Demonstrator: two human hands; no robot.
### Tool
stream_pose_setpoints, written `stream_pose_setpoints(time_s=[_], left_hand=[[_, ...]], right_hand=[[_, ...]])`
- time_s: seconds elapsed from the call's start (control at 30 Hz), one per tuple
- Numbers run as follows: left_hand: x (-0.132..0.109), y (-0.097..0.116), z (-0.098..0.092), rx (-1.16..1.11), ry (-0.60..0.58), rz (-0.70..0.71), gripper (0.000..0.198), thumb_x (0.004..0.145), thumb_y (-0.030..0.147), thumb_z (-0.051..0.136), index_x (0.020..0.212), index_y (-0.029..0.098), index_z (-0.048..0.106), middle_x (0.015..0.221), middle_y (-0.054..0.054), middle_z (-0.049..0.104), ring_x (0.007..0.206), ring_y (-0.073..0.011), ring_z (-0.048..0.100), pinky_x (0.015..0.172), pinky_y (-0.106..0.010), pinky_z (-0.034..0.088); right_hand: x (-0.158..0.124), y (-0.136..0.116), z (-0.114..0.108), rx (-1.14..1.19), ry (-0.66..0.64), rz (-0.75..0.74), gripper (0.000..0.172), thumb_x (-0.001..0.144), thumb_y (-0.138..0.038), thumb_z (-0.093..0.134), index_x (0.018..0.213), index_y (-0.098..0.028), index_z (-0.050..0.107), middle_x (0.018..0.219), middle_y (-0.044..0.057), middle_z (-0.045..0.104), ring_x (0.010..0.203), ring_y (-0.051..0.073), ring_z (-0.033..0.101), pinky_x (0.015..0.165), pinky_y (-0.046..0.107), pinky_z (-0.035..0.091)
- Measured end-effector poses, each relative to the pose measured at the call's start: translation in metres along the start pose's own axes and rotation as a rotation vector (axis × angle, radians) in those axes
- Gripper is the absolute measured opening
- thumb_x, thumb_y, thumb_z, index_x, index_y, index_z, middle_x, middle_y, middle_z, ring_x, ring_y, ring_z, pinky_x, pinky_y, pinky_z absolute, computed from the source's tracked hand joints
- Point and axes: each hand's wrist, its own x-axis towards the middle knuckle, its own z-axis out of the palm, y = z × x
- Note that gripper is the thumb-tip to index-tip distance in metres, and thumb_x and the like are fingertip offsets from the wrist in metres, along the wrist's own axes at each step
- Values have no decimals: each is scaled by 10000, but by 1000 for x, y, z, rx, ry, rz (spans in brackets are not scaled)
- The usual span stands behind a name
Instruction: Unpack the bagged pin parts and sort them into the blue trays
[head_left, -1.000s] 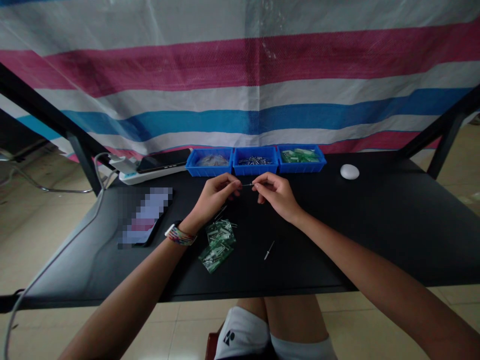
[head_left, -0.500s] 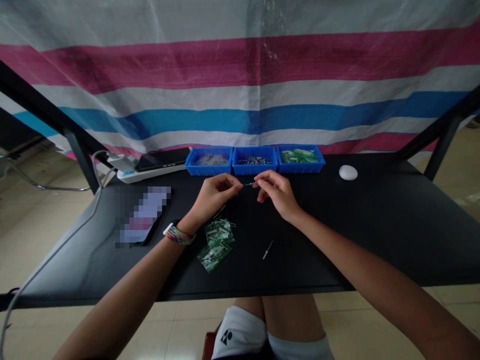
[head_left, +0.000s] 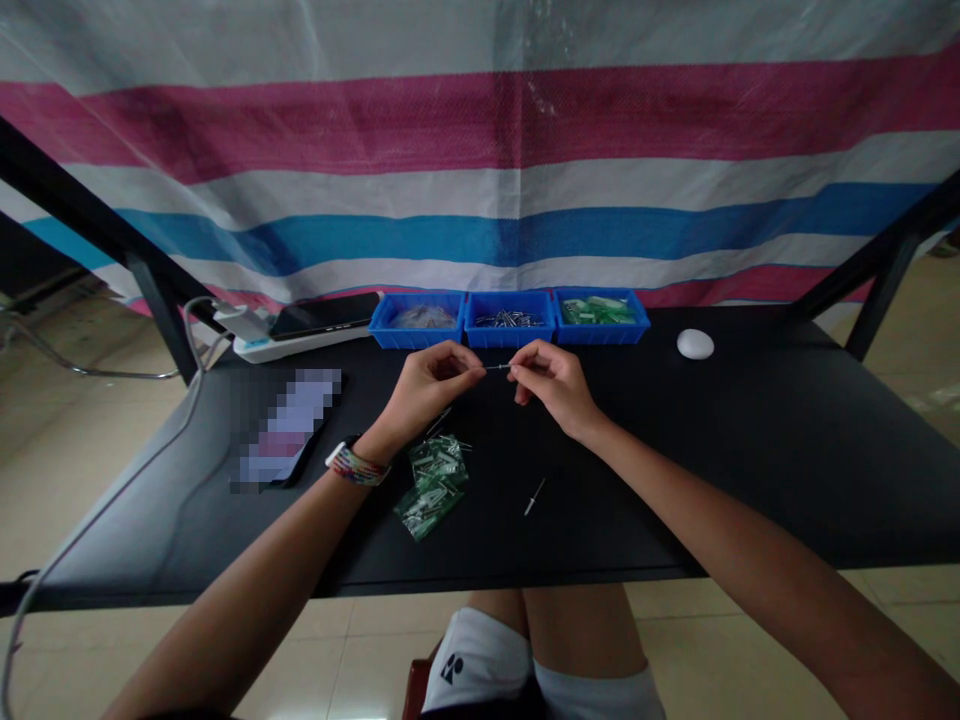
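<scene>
Between my two hands, just in front of the middle blue bin, a thin metal rivet [head_left: 498, 367] is held roughly level. My left hand [head_left: 439, 385] pinches its left end, and my right hand [head_left: 551, 385] has its thumb and finger closed on the right end. Another rivet [head_left: 535, 497] lies alone on the black table, nearer to me. Small green-printed clear bags [head_left: 431, 490] with metal pieces are piled below my left hand. A thin metal piece [head_left: 439, 422] lies just above the pile, close to my left wrist.
Along the back stand a blue bin of clear bags [head_left: 417, 338], a blue bin of rivets [head_left: 510, 338] and a blue bin of green pieces [head_left: 601, 335]. A white oval object [head_left: 695, 344] sits right. A blurred-out device [head_left: 289, 430], power strip [head_left: 300, 346] and cable are left.
The fingertips of my right hand have closed in on the right end of the rivet. My left hand keeps its pinch in nearly the same place.
</scene>
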Motion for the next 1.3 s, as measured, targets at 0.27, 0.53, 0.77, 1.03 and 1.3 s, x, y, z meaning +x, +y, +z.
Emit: stream_pose_setpoints(time_s=[0.27,0.53,0.77,1.03,1.3], left_hand=[[2,0,-5,-12,-123,-81,396,903,548,706,872,154,730,826,-68,727,719,-176,683,630,-266,525],[0,-2,-4,-66,-126,-104,357,882,504,743,796,161,694,753,-46,691,640,-154,641,612,-270,517],[-1,3,-4,-42,-132,-76,334,882,472,760,807,155,687,768,-29,667,665,-142,628,624,-252,504],[-1,3,-3,-31,-128,-85,320,825,453,819,844,162,688,742,-11,656,641,-127,610,611,-240,500],[0,2,-1,-25,-123,-79,329,813,440,839,866,167,664,755,-6,650,651,-131,630,605,-236,512]], right_hand=[[-6,-7,4,-79,27,-63,249,835,-431,809,858,-211,694,778,-17,663,545,106,626,505,248,519],[-6,-4,3,-97,21,-78,210,852,-394,799,896,-207,714,794,-16,678,552,104,635,511,239,500],[-3,-1,1,-22,26,-21,239,851,-400,784,953,-206,689,877,-6,709,532,100,643,505,245,498],[1,-1,-2,42,7,58,287,837,-457,796,878,-204,666,793,-15,701,529,111,644,525,252,518],[0,-3,0,-11,-10,38,292,778,-431,835,823,-211,648,757,-24,669,538,110,622,520,260,532]])
